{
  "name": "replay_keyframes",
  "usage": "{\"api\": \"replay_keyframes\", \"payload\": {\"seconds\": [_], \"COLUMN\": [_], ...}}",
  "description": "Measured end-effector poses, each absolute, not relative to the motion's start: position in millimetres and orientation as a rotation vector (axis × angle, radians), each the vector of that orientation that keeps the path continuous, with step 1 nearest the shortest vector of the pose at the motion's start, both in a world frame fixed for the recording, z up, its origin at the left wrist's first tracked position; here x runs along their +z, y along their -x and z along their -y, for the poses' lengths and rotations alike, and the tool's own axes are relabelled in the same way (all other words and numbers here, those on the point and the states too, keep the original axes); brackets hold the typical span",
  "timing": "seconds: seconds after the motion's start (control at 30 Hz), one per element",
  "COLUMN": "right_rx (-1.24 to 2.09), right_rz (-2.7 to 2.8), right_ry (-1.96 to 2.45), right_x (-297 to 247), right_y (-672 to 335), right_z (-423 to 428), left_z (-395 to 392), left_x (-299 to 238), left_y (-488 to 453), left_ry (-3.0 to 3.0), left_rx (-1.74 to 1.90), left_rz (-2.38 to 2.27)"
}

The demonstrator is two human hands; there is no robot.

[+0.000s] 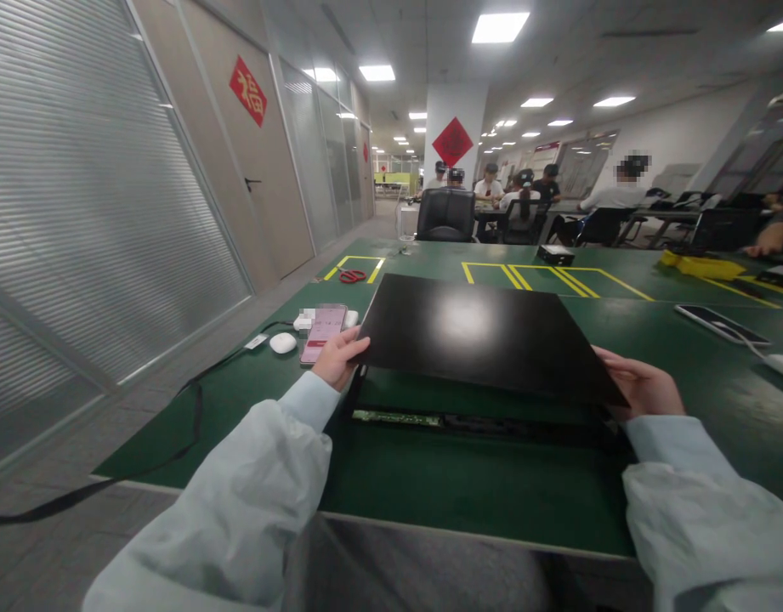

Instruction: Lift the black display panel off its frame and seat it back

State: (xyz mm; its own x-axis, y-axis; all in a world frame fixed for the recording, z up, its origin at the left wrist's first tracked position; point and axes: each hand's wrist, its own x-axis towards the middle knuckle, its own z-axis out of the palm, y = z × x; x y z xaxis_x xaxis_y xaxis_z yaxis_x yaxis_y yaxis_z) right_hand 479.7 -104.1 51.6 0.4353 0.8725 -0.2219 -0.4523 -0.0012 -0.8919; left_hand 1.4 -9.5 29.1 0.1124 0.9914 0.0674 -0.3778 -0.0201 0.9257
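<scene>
Green matting covers the long table (468, 493) in front of us, marked off with yellow tape into work bays. On it, held up at its near edge, is the biggest thing we handle: a flat black panel (480, 336), glossy enough to catch a ceiling light. Our left hand (337, 357) grips its near left corner, fingers curled over the top edge; our right hand (643, 387) clasps the near right corner the same way, thumb on top. Both hands are closed on the panel, and its far edge seems to rest low toward the table while the near edge is raised.

Under the lifted edge we see a dark tray or frame (493, 425) with a narrow green circuit strip (397, 417) along its front. We judge that the panel is partly lifted off, or partly lowered onto, this frame; we cannot tell which. It is not yet seated flat nor fully clear.

Left of our left hand lie a phone (325, 332) with a pink screen, a white earbud case (282, 342), and a black cable (193, 408) trailing off the table's edge. Red scissors (352, 275) sit farther off in a taped bay. A second phone (716, 323) lies to the right, and other people sit at tables well beyond.
</scene>
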Motion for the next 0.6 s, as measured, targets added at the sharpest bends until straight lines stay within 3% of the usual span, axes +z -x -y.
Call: {"api": "replay_keyframes", "payload": {"seconds": [0.6], "right_rx": [1.004], "right_rz": [0.496], "right_ry": [1.276], "right_x": [36], "right_y": [-487], "right_z": [96], "left_z": [10], "left_x": [34], "left_y": [-2], "left_ry": [-0.926], "left_rx": [1.413], "left_rz": [-0.917]}}
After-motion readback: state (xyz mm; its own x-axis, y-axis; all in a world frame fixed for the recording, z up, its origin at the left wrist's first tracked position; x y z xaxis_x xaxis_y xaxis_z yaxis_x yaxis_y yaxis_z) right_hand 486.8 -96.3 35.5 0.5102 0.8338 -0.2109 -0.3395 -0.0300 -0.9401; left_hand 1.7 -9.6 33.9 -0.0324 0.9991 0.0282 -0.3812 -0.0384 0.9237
